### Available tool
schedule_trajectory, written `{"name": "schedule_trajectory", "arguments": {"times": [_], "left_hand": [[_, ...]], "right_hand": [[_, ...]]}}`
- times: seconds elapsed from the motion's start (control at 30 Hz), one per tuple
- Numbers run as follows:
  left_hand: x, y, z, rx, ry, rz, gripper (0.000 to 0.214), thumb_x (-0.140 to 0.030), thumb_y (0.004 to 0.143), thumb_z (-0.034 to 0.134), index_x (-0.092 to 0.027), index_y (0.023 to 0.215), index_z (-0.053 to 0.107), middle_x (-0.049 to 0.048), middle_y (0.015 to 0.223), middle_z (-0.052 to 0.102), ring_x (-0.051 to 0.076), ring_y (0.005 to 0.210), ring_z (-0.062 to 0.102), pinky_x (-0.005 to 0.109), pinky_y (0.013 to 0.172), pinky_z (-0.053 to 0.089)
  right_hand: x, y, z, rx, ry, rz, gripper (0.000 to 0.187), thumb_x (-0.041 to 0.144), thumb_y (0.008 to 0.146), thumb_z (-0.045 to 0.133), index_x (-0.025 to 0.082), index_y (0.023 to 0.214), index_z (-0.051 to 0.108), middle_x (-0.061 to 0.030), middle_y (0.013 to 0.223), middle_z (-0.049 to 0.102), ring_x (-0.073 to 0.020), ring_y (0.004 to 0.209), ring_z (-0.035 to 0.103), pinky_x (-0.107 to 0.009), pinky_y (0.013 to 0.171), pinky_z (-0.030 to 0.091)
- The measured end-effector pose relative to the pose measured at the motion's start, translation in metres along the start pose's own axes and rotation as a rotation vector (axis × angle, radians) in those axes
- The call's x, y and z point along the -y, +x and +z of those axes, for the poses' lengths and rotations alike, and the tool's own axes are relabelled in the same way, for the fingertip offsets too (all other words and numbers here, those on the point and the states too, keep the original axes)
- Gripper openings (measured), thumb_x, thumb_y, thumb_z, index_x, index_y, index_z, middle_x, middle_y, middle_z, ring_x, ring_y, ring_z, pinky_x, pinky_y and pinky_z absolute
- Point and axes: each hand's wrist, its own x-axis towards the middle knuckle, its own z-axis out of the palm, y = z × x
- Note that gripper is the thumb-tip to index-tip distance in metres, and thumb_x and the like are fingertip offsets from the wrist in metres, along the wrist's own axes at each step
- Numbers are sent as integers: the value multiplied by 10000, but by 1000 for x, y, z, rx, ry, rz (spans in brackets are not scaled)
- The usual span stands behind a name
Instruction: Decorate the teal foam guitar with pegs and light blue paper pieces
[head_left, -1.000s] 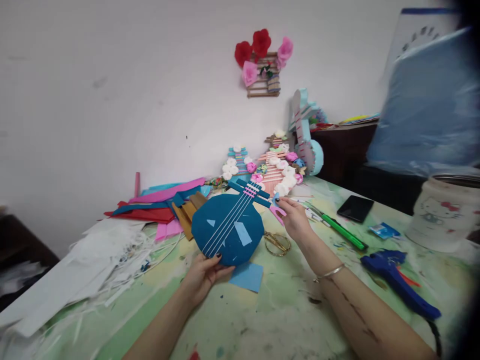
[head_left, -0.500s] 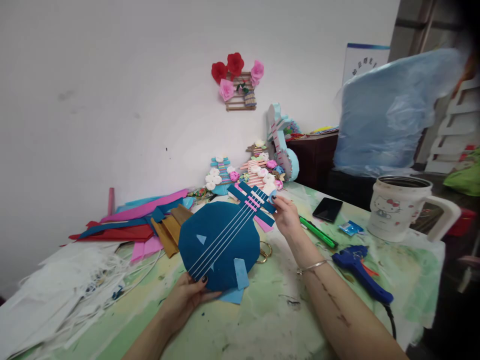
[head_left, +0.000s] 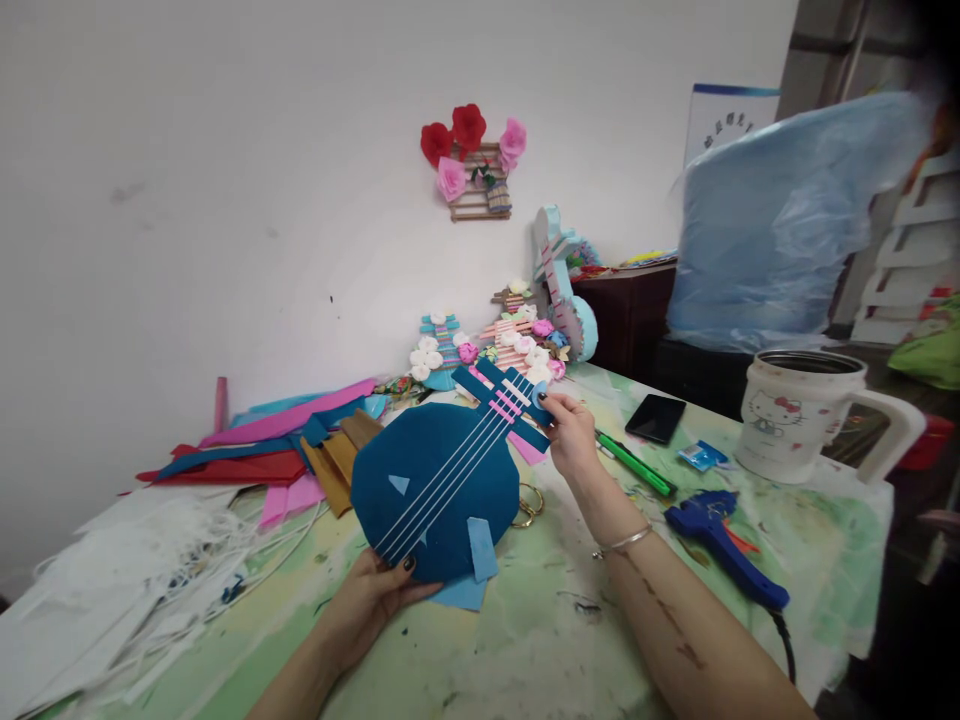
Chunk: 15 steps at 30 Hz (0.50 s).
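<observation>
A dark blue paper lute [head_left: 435, 480] with white strings is held tilted above the table, its head pointing up and right. My left hand [head_left: 382, 590] grips the lower edge of its round body, thumb on the front. At the head, my right hand [head_left: 566, 425] pinches the crosspieces, with a small light blue round piece [head_left: 538, 396] by the thumb. Pink and white strips cross the neck. A light blue paper strip [head_left: 482, 548] overlaps the body's lower right, and another light blue piece [head_left: 461, 594] lies below it.
Coloured paper [head_left: 225, 465] and white scraps [head_left: 135, 570] lie at left. At right are a green cutter [head_left: 637, 465], a phone [head_left: 655, 418], a blue glue gun [head_left: 727, 550] and a white mug [head_left: 787, 420]. Scissors [head_left: 531, 505] lie behind the lute. Flowered crafts [head_left: 517, 340] stand by the wall.
The lute has shifted very slightly left, its body turned a little more toward me. Both hands keep their hold on it.
</observation>
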Motion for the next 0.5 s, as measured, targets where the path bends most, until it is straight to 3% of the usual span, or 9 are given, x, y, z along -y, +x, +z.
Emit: {"name": "schedule_trajectory", "arguments": {"times": [0.2, 0.5], "left_hand": [[5, 4, -5, 22, 16, 11, 479, -94, 657, 739, -169, 1113, 614, 124, 1026, 701, 325, 981, 655, 520, 890, 516], [5, 3, -4, 25, 48, 29, 624, -116, 670, 747, -151, 1249, 516, 151, 1044, 691, 332, 952, 664, 480, 826, 556]], "right_hand": [[1, -2, 1, -35, 1, 6, 187, 253, 502, 759, 192, 633, 642, 15, 592, 632, -144, 566, 574, -288, 545, 511], [6, -11, 8, -24, 14, 27, 231, 270, 511, 760, 196, 701, 652, 29, 719, 632, -116, 652, 573, -251, 596, 533]]}}
